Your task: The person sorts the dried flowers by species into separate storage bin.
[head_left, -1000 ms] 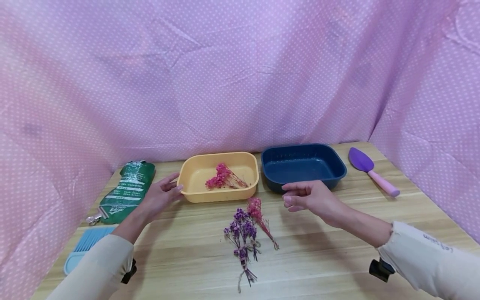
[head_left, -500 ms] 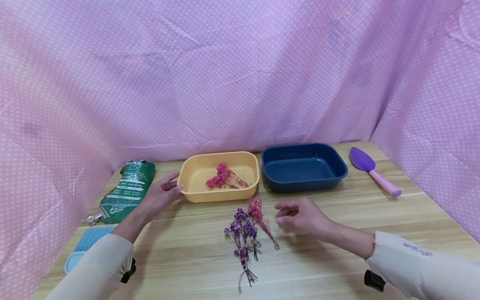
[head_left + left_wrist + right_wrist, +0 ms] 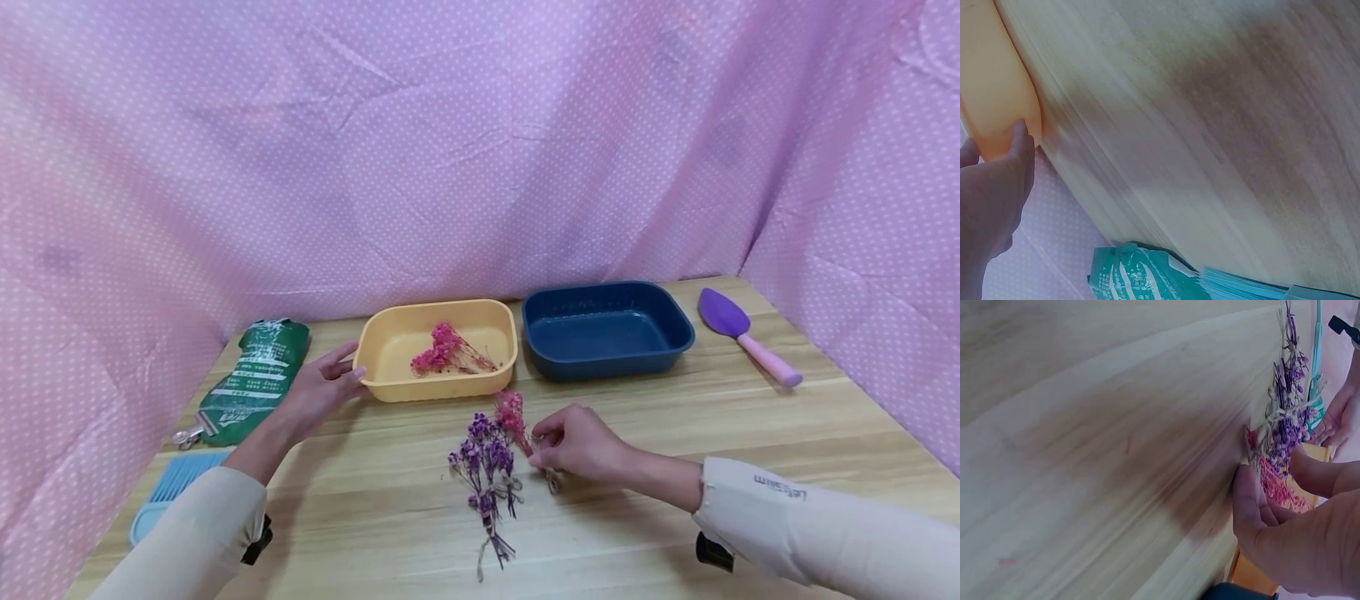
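My left hand (image 3: 322, 392) is at the left end of a yellow plastic basin (image 3: 442, 388), its fingers extended against the outer wall and the thumb at the rim corner. A bunch of pink dried flowers (image 3: 447, 346) lies inside that basin. On the wooden table, my right hand (image 3: 588, 446) reaches down over a second pink dried flower bunch (image 3: 511, 414). In the right wrist view, a gap shows between thumb and forefinger, with the stems lying between them. Close to its left lies a purple dried flower bunch (image 3: 480, 454) tied with twine.
A navy basin (image 3: 609, 367) stands right of the yellow one. Beyond it lies a purple trowel (image 3: 723, 313) with a pink handle. At the left are a green plastic bag (image 3: 258, 375) with a clip and a light blue brush (image 3: 183, 479). Pink dotted cloth (image 3: 480, 150) hangs behind.
My right hand has moved left and down from in front of the navy basin to the pink flower stems on the table. The left hand stays at the yellow basin.
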`<action>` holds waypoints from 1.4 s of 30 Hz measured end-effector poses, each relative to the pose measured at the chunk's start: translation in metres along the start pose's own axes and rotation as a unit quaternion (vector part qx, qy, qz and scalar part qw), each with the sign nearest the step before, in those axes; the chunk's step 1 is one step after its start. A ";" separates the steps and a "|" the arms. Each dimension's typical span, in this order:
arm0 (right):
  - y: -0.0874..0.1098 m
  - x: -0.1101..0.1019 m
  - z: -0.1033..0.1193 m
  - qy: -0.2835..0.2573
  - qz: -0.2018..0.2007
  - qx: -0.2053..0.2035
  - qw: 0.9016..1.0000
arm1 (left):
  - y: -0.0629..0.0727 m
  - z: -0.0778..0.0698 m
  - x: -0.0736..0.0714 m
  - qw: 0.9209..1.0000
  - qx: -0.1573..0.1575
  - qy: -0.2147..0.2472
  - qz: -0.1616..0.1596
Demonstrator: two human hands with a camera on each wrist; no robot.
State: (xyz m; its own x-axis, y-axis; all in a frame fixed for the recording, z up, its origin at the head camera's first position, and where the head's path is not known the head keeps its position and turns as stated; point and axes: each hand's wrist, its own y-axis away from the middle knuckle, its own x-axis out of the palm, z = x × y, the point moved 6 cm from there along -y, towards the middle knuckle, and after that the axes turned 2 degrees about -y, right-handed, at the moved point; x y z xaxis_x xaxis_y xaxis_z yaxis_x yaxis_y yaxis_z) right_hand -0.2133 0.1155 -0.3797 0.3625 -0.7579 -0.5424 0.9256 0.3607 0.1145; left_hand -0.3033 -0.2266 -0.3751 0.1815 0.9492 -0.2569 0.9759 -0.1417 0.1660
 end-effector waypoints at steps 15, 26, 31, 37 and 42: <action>0.000 0.020 0.018 0.162 0.011 -0.088 0.983 | 0.000 -0.005 0.002 1.000 -0.001 -0.005 0.001; -0.004 0.001 0.013 0.126 0.006 -0.120 0.985 | -0.001 -0.002 0.001 1.000 -0.004 -0.002 -0.004; -0.006 -0.014 0.004 0.079 -0.008 -0.048 0.996 | 0.000 -0.002 0.001 1.000 -0.005 -0.006 -0.006; -0.007 -0.032 0.002 0.014 -0.032 0.031 0.999 | 0.001 -0.004 0.001 1.000 -0.001 -0.010 -0.006; -0.008 -0.044 0.009 -0.035 -0.039 0.030 0.998 | 0.002 -0.004 0.001 1.000 0.000 -0.009 -0.005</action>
State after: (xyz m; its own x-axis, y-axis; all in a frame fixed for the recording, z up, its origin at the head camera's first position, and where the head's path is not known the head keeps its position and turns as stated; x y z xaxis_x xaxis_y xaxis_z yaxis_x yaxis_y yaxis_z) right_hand -0.2352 0.1408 -0.3495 0.2933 -0.8191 -0.4930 0.9556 0.2674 0.1242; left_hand -0.3021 -0.2251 -0.3713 0.1740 0.9453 -0.2760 0.9777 -0.1323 0.1631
